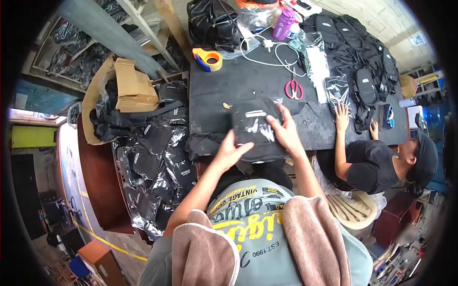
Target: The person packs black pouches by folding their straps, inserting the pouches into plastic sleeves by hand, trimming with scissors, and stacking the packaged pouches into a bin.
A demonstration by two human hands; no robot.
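Between my hands is a flat black fabric bag in a clear plastic sleeve, held at the near edge of the table. My left hand grips its lower left corner, thumb lying on top. My right hand holds its right side, with the thumb across the plastic and fingers around the edge. Glare on the plastic hides part of its surface. Some black fabric lies on the table beside my left hand. Beyond my right hand rest pink-handled scissors.
A yellow-and-blue tape dispenser, a white cable and a purple bottle stand farther back. Black bags pile up at the right, where a co-worker touches a plastic-wrapped item. Packaged bags fill a bin at left.
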